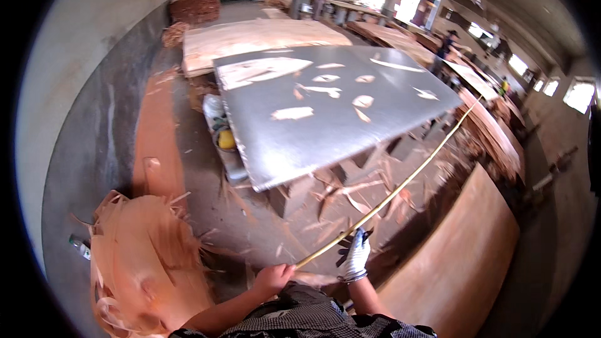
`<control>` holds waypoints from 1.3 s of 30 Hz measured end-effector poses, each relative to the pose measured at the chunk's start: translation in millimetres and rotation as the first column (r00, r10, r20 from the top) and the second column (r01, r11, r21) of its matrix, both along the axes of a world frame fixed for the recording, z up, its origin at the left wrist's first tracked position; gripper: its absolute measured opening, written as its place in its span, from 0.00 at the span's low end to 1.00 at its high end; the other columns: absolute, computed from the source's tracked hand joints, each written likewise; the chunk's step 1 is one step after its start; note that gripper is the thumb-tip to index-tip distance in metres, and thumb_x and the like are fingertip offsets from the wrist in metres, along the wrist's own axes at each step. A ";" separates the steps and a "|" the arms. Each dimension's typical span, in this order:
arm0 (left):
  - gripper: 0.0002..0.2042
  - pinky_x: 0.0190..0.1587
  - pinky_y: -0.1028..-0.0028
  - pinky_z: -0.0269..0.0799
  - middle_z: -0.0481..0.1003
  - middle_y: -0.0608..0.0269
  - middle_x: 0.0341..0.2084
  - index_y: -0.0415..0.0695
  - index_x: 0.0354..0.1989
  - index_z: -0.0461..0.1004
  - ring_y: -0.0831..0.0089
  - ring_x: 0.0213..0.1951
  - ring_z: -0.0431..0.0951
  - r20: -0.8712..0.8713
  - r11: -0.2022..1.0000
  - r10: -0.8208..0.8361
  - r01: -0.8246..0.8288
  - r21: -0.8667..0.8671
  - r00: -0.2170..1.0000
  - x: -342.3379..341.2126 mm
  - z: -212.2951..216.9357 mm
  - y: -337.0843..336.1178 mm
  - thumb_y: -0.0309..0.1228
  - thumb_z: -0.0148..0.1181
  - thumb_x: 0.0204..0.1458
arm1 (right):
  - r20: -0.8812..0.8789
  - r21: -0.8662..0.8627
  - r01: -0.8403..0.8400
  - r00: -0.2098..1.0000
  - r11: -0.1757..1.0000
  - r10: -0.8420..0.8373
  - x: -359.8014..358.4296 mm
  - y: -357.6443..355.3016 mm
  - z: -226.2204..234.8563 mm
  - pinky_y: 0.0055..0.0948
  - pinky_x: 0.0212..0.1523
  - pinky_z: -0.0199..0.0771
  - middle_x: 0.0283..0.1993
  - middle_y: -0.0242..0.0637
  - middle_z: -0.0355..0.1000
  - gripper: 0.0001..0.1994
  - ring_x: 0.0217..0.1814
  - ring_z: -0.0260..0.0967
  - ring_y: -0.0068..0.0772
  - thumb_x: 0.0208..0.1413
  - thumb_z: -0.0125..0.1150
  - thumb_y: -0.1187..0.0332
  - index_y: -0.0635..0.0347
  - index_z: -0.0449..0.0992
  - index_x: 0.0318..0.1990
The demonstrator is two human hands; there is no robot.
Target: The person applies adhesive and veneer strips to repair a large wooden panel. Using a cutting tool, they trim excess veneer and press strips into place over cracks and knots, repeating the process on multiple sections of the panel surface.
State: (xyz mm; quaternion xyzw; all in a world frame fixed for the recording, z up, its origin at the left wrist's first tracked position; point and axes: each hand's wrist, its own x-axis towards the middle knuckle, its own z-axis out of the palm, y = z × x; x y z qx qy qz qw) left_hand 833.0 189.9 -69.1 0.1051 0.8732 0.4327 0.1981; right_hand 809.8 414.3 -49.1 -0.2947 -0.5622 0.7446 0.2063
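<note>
My bare left hand (273, 277) grips the near end of a long thin yellowish stick (400, 184). A little farther along the same stick, my right hand (355, 255), in a white glove, closes around it. The stick runs up and to the right, past the edge of a large grey metal table (275, 144) strewn with small veneer pieces (292, 113). A big reddish veneer sheet (457, 256) lies low at my right, just beyond my right hand.
A heap of torn veneer strips (141, 256) sits at the lower left. Veneer scraps litter the floor (369, 194) under the table. Stacked plywood sheets (250, 37) lie behind the table. A grey wall (81, 100) runs along the left. People work at the far right (447, 44).
</note>
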 end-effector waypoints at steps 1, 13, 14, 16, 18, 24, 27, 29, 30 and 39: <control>0.20 0.32 0.57 0.67 0.73 0.48 0.24 0.42 0.26 0.73 0.51 0.30 0.73 -0.019 0.998 0.022 -0.023 -0.053 1.000 -25.0 0.5 -25.1 0.47 0.44 0.53 | 0.020 0.023 -0.042 0.999 0.999 0.042 -36.2 -1.2 -7.4 0.19 0.12 0.63 0.30 0.38 0.72 0.19 0.21 0.68 0.25 0.57 0.47 0.53 0.59 0.65 0.47; 0.13 0.26 0.64 0.67 0.73 0.54 0.19 0.44 0.27 0.75 0.57 0.24 0.74 -0.134 0.899 0.379 -0.399 -0.183 0.916 -236.0 11.6 -347.2 0.39 0.48 0.51 | 0.297 0.799 -0.392 0.916 0.455 0.268 -421.3 -101.5 -74.5 0.36 0.50 0.64 0.50 0.49 0.65 0.31 0.52 0.63 0.45 0.36 0.43 0.86 0.61 0.61 0.55; 0.13 0.26 0.64 0.67 0.73 0.53 0.19 0.44 0.26 0.75 0.57 0.23 0.74 -0.156 0.889 0.404 -0.427 -0.164 0.901 -258.2 9.1 -370.1 0.38 0.48 0.51 | 0.375 0.807 -0.398 0.916 0.435 0.143 -444.3 -103.1 -75.4 0.35 0.51 0.63 0.51 0.50 0.64 0.31 0.52 0.63 0.47 0.37 0.44 0.84 0.59 0.61 0.56; 0.13 0.26 0.64 0.67 0.72 0.53 0.17 0.43 0.25 0.75 0.56 0.22 0.74 -0.204 0.871 0.451 -0.478 -0.114 0.869 -313.3 10.0 -405.3 0.38 0.49 0.51 | 0.644 0.719 -0.571 0.761 0.396 -0.073 -491.7 -100.2 -75.1 0.39 0.55 0.60 0.57 0.51 0.57 0.30 0.58 0.55 0.55 0.44 0.48 0.76 0.52 0.56 0.59; 0.13 0.26 0.63 0.66 0.71 0.51 0.17 0.40 0.24 0.73 0.55 0.23 0.73 -0.225 0.884 0.427 -0.456 -0.102 0.876 -380.6 39.8 -421.8 0.37 0.49 0.51 | 0.829 0.543 -0.656 0.518 0.525 -0.210 -528.0 -100.3 -93.8 0.52 0.57 0.53 0.64 0.47 0.47 0.33 0.64 0.48 0.52 0.48 0.52 0.67 0.42 0.47 0.63; 0.13 0.22 0.67 0.63 0.67 0.53 0.13 0.39 0.23 0.73 0.61 0.17 0.70 -0.184 0.887 0.449 -0.462 -0.031 0.874 -543.4 41.6 -510.3 0.35 0.48 0.52 | 0.837 0.542 -0.674 0.380 0.502 -0.393 -639.3 -176.4 -85.8 0.62 0.57 0.46 0.67 0.39 0.42 0.29 0.68 0.39 0.48 0.50 0.46 0.68 0.44 0.50 0.62; 0.13 0.19 0.72 0.60 0.66 0.60 0.10 0.39 0.23 0.73 0.72 0.15 0.66 -0.045 0.873 0.475 -0.477 -0.101 0.879 -618.0 31.3 -562.9 0.35 0.48 0.52 | 0.822 0.565 -0.654 0.400 0.503 -0.405 -717.8 -204.1 -82.1 0.62 0.57 0.46 0.67 0.36 0.44 0.28 0.68 0.41 0.44 0.50 0.45 0.70 0.46 0.51 0.61; 0.14 0.18 0.74 0.58 0.65 0.64 0.10 0.40 0.24 0.74 0.77 0.14 0.65 0.134 0.848 0.530 -0.528 -0.050 0.838 -670.5 25.4 -590.5 0.35 0.48 0.53 | 0.801 0.595 -0.646 0.428 0.479 -0.419 -781.0 -233.7 -73.9 0.62 0.57 0.47 0.66 0.36 0.46 0.27 0.67 0.43 0.41 0.51 0.44 0.70 0.46 0.51 0.61; 0.14 0.18 0.75 0.57 0.65 0.66 0.09 0.40 0.24 0.75 0.80 0.14 0.64 0.226 0.828 0.551 -0.559 -0.033 0.803 -693.8 23.5 -604.4 0.35 0.48 0.53 | 0.783 0.615 -0.649 0.435 0.448 -0.445 -817.8 -240.4 -84.6 0.62 0.57 0.46 0.66 0.39 0.46 0.28 0.67 0.43 0.44 0.51 0.45 0.70 0.44 0.50 0.62; 0.12 0.18 0.75 0.60 0.68 0.62 0.10 0.43 0.29 0.77 0.76 0.14 0.67 0.062 0.865 0.485 -0.469 -0.176 0.872 -881.3 43.1 -723.3 0.37 0.51 0.52 | 0.798 0.591 -0.721 0.456 0.363 -0.394 -1122.3 -423.4 -95.7 0.52 0.59 0.47 0.64 0.44 0.46 0.24 0.66 0.43 0.46 0.54 0.45 0.68 0.36 0.56 0.59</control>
